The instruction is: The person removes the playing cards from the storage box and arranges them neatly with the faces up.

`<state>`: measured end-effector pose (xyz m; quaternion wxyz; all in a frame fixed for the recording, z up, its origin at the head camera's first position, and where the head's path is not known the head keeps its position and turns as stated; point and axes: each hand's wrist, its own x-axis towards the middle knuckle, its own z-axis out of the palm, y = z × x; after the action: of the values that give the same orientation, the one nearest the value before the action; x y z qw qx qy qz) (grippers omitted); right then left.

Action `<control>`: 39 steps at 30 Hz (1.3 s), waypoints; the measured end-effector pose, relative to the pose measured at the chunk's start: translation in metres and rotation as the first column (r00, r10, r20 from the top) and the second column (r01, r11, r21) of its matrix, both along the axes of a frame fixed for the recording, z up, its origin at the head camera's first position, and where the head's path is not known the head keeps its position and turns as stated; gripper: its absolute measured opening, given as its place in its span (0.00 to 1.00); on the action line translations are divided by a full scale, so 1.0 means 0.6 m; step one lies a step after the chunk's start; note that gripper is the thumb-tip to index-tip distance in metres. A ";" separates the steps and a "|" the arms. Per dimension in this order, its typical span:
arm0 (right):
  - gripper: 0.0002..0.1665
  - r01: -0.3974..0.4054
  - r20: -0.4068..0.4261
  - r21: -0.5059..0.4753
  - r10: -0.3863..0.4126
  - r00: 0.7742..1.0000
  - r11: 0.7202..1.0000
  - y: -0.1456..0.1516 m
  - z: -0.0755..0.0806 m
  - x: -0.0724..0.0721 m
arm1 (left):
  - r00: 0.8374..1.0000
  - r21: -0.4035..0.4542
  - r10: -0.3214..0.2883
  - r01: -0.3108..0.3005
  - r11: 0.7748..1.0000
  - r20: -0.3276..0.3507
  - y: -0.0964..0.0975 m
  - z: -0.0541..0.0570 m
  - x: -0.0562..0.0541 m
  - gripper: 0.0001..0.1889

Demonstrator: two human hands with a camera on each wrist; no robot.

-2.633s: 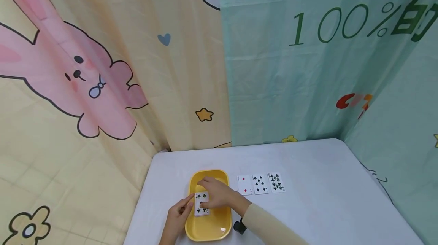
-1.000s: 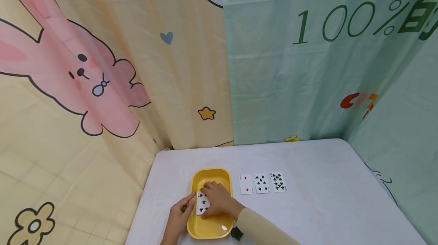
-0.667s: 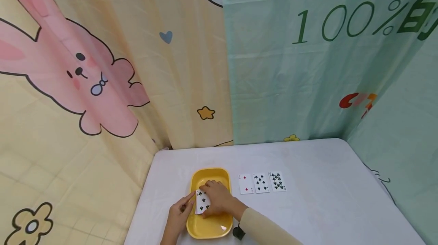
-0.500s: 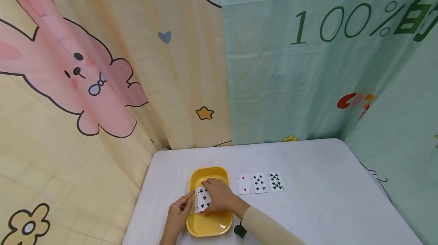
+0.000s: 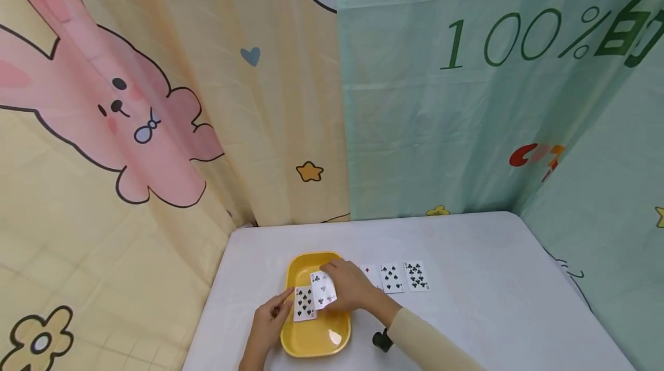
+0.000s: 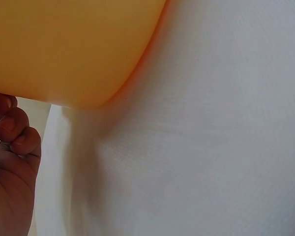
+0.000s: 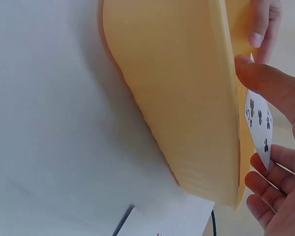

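My right hand [image 5: 353, 284] pinches a clubs playing card [image 5: 323, 290] by its edges, thumb on one side and fingers on the other. The card is raised and tilted above the yellow tray [image 5: 311, 345]; a 5 shows in its corner in the right wrist view. Below and left of it, a spades card [image 5: 304, 305] lies face up on the cards in the tray. My left hand [image 5: 267, 325] is at the tray's left rim, its index finger reaching to that card's upper left corner. In the left wrist view the other fingers [image 6: 12, 123] are loosely bent beside the tray's outer wall.
Right of the tray, three face-up cards stand in a row on the white table [image 5: 498, 302]: a diamonds card [image 5: 368, 272] partly behind my right hand, a spades card [image 5: 392, 277] and a clubs card [image 5: 417, 276]. A small black device [image 5: 383, 341] is by the right wrist.
My right hand has lifted the clubs card off the stack and moved it right and up, uncovering the spades card. My left hand has stayed almost where it was.
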<state>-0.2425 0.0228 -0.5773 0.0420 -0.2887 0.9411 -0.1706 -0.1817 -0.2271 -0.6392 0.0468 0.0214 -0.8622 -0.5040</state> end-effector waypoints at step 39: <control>0.57 0.376 -0.011 -0.087 -0.379 0.926 0.922 0.323 0.007 -0.005 | 0.998 0.006 0.013 -0.013 1.000 0.062 0.002 0.006 0.000 0.17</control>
<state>-0.2456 0.2166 -0.5728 -0.0168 -0.1060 0.9717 -0.2104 -0.1815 -0.2258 -0.6355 0.0234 0.0426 -0.8614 -0.5055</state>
